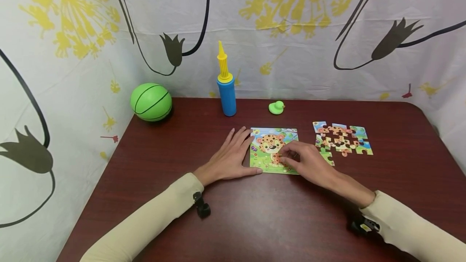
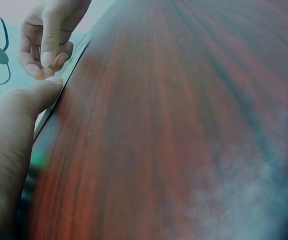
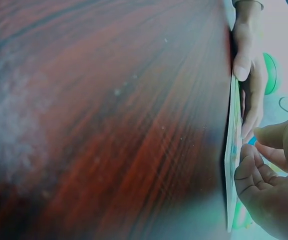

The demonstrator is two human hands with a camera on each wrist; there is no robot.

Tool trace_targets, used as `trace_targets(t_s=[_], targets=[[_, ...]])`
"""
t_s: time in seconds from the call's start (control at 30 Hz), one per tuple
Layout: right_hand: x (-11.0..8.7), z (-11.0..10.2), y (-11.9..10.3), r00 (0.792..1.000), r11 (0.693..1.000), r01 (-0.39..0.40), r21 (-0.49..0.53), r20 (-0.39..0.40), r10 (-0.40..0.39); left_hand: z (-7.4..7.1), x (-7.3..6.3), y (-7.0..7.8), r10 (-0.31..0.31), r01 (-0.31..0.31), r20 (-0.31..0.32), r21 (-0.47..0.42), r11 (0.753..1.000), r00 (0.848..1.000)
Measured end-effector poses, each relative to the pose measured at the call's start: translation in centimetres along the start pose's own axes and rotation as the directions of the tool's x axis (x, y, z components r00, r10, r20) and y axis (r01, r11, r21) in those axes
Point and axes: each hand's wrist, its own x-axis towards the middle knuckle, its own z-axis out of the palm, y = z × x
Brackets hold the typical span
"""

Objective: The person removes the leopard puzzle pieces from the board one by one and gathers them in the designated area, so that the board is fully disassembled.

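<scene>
A puzzle board [image 1: 260, 161] printed with a spotted cub on grass lies flat on the table. My left hand [image 1: 233, 153] rests at its left side with fingers spread, fingertips and thumb on the board's edge. Over the board's lower right part is my right hand [image 1: 309, 163], its fingers curled and the thumb close to the index finger. Seen in the right wrist view, its fingers [image 3: 256, 170] are right at the board's surface; I cannot tell whether a piece is between them. Several loose puzzle pieces [image 1: 342, 145] lie to the right, roughly arranged in the cub's picture.
Behind the board stands a blue and yellow hand pump [image 1: 228, 96]. A small green rubber duck [image 1: 276, 108] sits to its right, and a green ball [image 1: 151, 102] is at the table's back left corner. A patterned cloth [image 1: 218, 23] hangs behind the dark wooden table [image 1: 251, 221].
</scene>
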Motion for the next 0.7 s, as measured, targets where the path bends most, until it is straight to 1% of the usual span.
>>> trace_targets(t_s=[0.4,0.7], targets=[[-0.05,0.12,0.22,1.0,1.0,-0.016,-0.014,0.01,0.016,0.11,0.03,-0.11,0.01,-0.01,-0.012,0.018,1.0,1.0],[-0.15,0.08,0.5,1.0,1.0,-0.01,0.004,0.03,0.01,0.05,0.02,-0.07,0.011,-0.011,-0.009,0.013,1.0,1.0]])
